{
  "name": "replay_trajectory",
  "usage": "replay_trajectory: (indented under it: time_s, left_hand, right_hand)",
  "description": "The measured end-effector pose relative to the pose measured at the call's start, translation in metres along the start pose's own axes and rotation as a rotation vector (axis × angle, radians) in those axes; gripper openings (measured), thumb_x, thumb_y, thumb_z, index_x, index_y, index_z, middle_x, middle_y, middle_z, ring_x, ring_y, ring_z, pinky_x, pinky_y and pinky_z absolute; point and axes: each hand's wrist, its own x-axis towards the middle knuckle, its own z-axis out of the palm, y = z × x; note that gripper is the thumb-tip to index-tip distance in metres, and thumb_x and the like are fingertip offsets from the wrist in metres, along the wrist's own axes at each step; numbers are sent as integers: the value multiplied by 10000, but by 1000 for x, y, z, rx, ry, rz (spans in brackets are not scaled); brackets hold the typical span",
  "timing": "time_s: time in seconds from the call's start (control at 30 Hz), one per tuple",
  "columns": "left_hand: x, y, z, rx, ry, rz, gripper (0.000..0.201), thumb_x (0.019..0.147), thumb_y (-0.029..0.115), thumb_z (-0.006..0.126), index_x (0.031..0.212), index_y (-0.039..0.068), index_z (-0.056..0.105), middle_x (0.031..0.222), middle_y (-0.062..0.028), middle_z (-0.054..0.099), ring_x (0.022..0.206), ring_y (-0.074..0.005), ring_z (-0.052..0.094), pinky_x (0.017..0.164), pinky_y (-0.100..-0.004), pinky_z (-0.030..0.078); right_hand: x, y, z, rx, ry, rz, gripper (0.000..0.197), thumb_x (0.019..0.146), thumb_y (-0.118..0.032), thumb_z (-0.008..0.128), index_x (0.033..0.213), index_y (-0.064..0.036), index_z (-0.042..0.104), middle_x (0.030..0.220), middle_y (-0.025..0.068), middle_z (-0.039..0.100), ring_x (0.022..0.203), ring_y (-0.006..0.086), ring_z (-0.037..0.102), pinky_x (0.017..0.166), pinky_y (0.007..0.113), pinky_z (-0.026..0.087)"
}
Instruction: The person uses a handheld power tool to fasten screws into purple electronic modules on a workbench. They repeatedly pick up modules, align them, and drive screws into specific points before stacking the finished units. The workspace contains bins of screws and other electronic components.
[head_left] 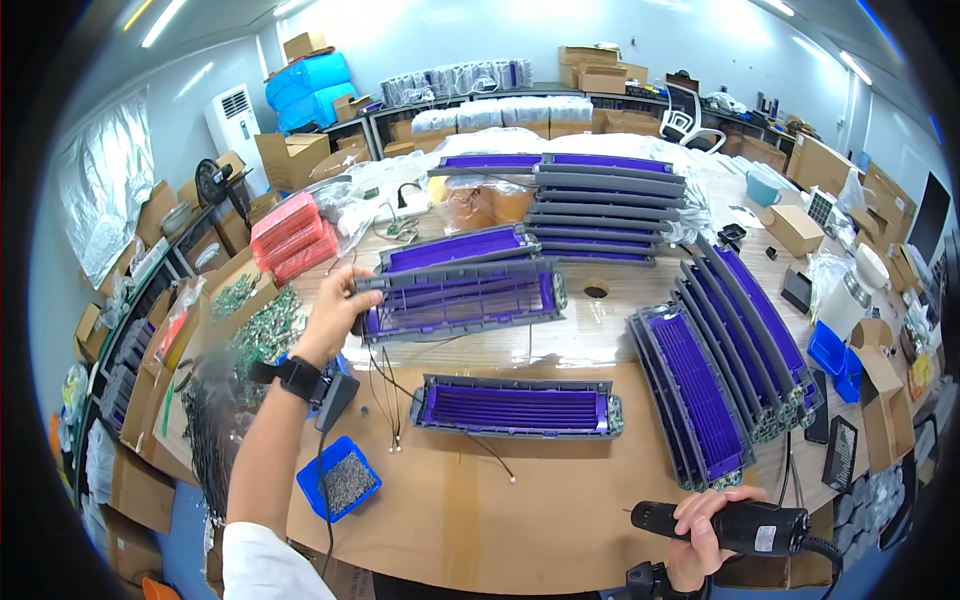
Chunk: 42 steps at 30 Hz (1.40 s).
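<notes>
My left hand (338, 305) is closed on the left end of a long grey-and-purple slatted housing (462, 296), which is raised and tilted above the table with thin black wires (385, 395) hanging below its left end. Behind it lies another housing (455, 248), partly covered. On the brown cardboard sheet (450, 500) nearer me, a similar housing (515, 408) lies flat, a cable end running out in front. At the lower right my right hand (695, 525) is wrapped round a black electric screwdriver (765, 530), its thin bit pointing left.
A blue tray (374, 490) of small screws sits at the left of the cardboard. Stacks of housings stand at the back (605, 210) and right (745, 340). Green circuit boards (270, 325) and red bubble-wrapped packs (293, 238) lie left. Blue bins (835, 355) are far right.
</notes>
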Motion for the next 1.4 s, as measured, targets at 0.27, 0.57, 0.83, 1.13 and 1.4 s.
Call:
replay_trajectory:
  time_s: [0.27,0.57,0.83,1.13,1.4]
  left_hand:
    - [42,-30,12,-341,21,-178,216,877,44,653,1077,2,582,858,-62,655,697,-111,621,615,-257,514]
    - [118,-54,-14,-273,-40,-231,155,904,95,633,1006,-21,614,914,-64,666,766,-130,620,742,-268,505]
    - [151,-79,-20,-194,-129,-401,147,910,112,622,985,-15,620,890,-65,658,786,-154,613,757,-295,489]
    - [163,-85,-19,-74,-147,-490,179,919,160,610,999,1,622,862,-42,645,723,-134,577,669,-276,469]
    - [167,-98,-5,141,3,-332,353,846,230,707,1063,-21,587,934,-85,642,810,-164,602,726,-283,484]
  right_hand:
    - [10,3,-12,92,-109,3,367,796,47,649,1127,-34,512,783,140,592,596,237,589,643,399,493]
    - [6,8,-8,102,6,94,435,737,79,700,1106,-31,499,761,75,571,570,204,550,622,353,460]
    - [12,5,-3,11,-4,147,410,749,78,661,1099,-26,474,722,75,541,568,196,531,628,349,458]
    - [14,1,1,-15,-29,156,398,768,65,652,1105,-34,466,726,77,535,588,195,528,651,350,455]
    - [13,2,0,-13,-48,139,395,775,61,647,1115,-28,466,737,80,529,600,196,530,658,345,456]
